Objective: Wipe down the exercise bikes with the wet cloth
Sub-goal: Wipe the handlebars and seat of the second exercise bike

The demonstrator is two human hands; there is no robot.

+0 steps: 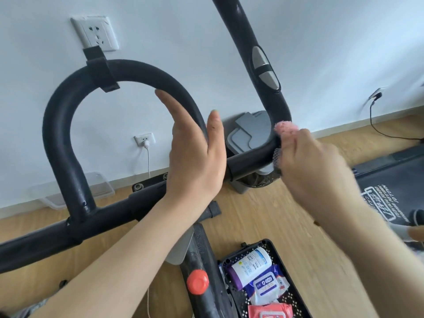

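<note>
The exercise bike's black handlebar (59, 125) fills the view, with a padded loop on the left and a right grip (252, 70) carrying silver pulse sensors. My left hand (195, 152) lies against the right side of the loop with straight fingers and the thumb on the bar's other side. My right hand (314, 161) grips a pink wet cloth (286, 127) and presses it on the bend where the right grip meets the crossbar. A red knob (197, 282) sits on the bike's stem below.
A black basket (289, 271) on the wooden floor holds a wipes canister and wipe packs. A grey lidded bin (247, 134) stands by the wall behind the bar. A clear plastic box (75, 193) lies at the left, a dark mat (390, 180) at the right. Wall sockets have cables plugged in.
</note>
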